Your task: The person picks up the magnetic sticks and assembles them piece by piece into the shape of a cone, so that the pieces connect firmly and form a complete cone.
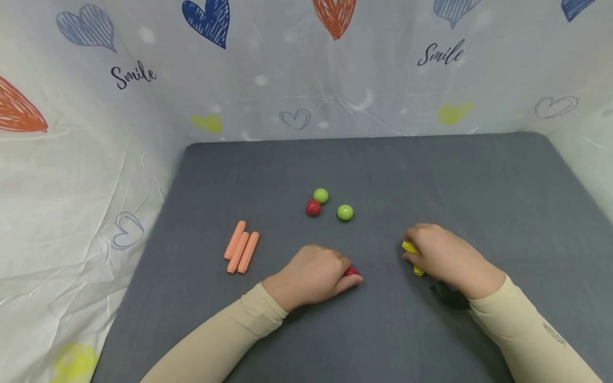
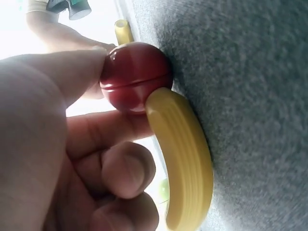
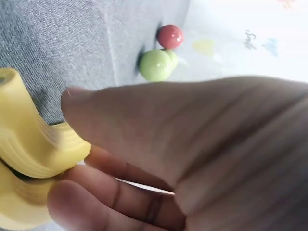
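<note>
My left hand [image 1: 313, 274] pinches a red toy ball [image 2: 137, 72] with a groove round it, low over the table. Under that hand lies a yellow toy banana [image 2: 185, 159], its tip touching the ball; the hand hides it in the head view. To the right, my right hand [image 1: 442, 258] is at the yellow toy bananas [image 3: 36, 137], thumb and curled fingers around the end of one. A second banana [image 3: 21, 202] lies against it, partly cut off in the right wrist view.
Three peach-coloured toy sausages [image 1: 241, 247] lie side by side on the left. Another red ball [image 1: 313, 208] and two green balls [image 1: 345, 212] are grouped farther back. The grey tabletop [image 1: 431, 175] meets a printed curtain [image 1: 268, 69] at the back.
</note>
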